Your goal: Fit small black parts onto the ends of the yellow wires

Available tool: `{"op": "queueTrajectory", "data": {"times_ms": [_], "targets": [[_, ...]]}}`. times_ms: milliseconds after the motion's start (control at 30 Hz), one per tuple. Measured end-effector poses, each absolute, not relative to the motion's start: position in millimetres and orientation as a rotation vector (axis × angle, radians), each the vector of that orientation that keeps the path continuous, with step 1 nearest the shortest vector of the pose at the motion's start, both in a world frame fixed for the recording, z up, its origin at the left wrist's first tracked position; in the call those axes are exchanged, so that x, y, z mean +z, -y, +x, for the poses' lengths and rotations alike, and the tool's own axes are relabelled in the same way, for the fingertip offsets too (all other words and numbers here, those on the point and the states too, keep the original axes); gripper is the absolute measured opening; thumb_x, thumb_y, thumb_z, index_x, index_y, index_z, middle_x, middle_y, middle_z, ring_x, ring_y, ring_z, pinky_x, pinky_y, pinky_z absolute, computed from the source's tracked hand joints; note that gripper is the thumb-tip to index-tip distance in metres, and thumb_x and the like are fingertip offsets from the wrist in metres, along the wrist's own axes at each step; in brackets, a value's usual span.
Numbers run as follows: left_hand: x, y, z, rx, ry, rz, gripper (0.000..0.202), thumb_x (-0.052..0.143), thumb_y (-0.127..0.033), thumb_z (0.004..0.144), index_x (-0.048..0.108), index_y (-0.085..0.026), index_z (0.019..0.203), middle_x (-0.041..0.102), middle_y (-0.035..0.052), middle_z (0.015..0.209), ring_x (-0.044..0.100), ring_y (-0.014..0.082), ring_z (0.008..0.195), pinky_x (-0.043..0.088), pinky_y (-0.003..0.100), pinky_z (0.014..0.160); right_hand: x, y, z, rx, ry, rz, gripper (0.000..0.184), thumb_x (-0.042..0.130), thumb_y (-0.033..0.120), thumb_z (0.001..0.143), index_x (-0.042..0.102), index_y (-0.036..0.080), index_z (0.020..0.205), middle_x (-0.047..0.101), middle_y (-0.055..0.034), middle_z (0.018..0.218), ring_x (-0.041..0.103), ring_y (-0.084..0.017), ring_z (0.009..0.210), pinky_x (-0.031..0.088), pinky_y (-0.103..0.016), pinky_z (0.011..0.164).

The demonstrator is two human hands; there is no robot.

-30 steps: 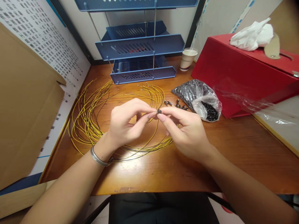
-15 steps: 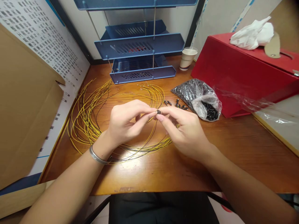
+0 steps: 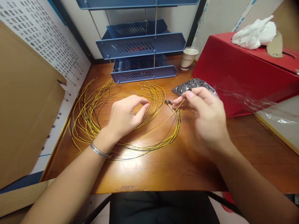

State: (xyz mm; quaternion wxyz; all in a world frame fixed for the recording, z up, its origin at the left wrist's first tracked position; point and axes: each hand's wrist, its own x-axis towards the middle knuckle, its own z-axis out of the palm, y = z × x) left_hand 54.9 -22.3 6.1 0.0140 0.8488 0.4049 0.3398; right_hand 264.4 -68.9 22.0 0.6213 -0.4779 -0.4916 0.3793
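My right hand (image 3: 207, 115) is raised over the right side of the table, its thumb and fingers pinching the end of a yellow wire (image 3: 183, 104). A small black connector (image 3: 189, 90) shows at the fingertips. From this pinch the wire runs down left across the loop of wires. My left hand (image 3: 127, 115) hovers above the coiled yellow and black wires (image 3: 87, 118), loosely curled, thumb and forefinger slightly apart with nothing visible between them. Small black connectors (image 3: 168, 102) lie just left of my right hand, which partly hides the clear bag of black parts (image 3: 195, 83).
Blue tiered trays (image 3: 142, 74) stand at the back, with a paper cup (image 3: 188, 58) beside them. A red box (image 3: 229, 77) is at the right, with white crumpled plastic (image 3: 254, 33) on top. Cardboard (image 3: 25, 102) rises along the left side.
The hands have parted. My right hand has moved up and right with the black connector and wire end, now in front of the bag. My left hand has let go and drawn slightly left.
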Motion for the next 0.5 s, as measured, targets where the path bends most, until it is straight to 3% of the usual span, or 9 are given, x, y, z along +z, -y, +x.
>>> {"op": "queueTrajectory", "data": {"times_ms": [133,267,367,500], "targets": [[-2.6,7.8,47.2,0.632,-1.590,2.586,0.023,0.062,-0.034,0.091,0.070,-0.020,0.108,0.074,0.0033,0.109,0.069,0.0235,0.096,0.052,0.035,0.085,26.7,63.8,270.9,1.100,0.871,-1.036,0.011,0.053,0.030,0.091,0.053,0.021,0.086,0.063,0.0009,0.071,0.061,-0.012,0.056,0.053,-0.027,0.057],[-0.9,-2.5,51.4,0.396,-1.719,2.560,0.032,0.060,-0.034,0.091,0.066,-0.022,0.120,0.067,0.0051,0.124,0.064,0.0289,0.113,0.050,0.042,0.097,25.7,63.1,270.2,1.072,0.852,-1.003,0.012,0.054,0.032,0.092,0.054,0.021,0.086,0.054,0.0038,0.063,0.060,-0.011,0.057,0.055,-0.026,0.061],[4.3,-19.9,57.4,0.219,-1.757,2.575,0.045,0.059,-0.035,0.090,0.059,-0.024,0.133,0.059,0.0081,0.136,0.061,0.0325,0.118,0.050,0.046,0.099,23.1,62.3,268.0,1.111,0.835,-1.014,0.013,0.055,0.033,0.092,0.054,0.020,0.089,0.053,0.0044,0.061,0.060,-0.012,0.054,0.055,-0.027,0.058],[3.5,-62.7,57.3,0.105,-1.834,2.491,0.046,0.065,-0.042,0.084,0.066,-0.025,0.126,0.061,0.0092,0.134,0.061,0.0338,0.118,0.048,0.045,0.100,20.7,60.2,266.5,1.160,0.837,-1.068,0.021,0.060,0.040,0.089,0.053,0.021,0.094,0.053,0.0055,0.063,0.060,-0.011,0.051,0.052,-0.024,0.049]]}}
